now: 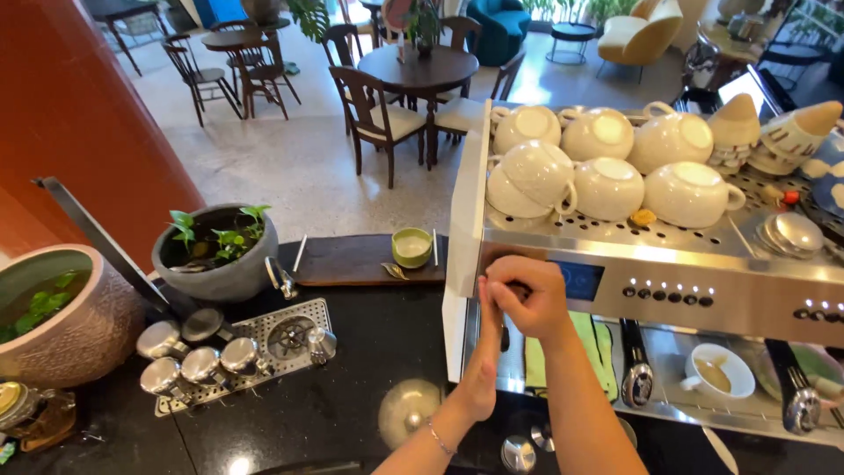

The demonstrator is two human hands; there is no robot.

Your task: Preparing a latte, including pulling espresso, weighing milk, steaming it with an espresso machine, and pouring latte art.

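Both hands at the espresso machine's left front corner
Right hand clenched on a hidden part, left hand flat, released — next, a firm steady turn

Steel espresso machine stands upright on black counter at right, white side panel facing left, upturned white cups stacked on top tray, small blue display in front, btns alongside, portafilter handles below, poss. locked in.
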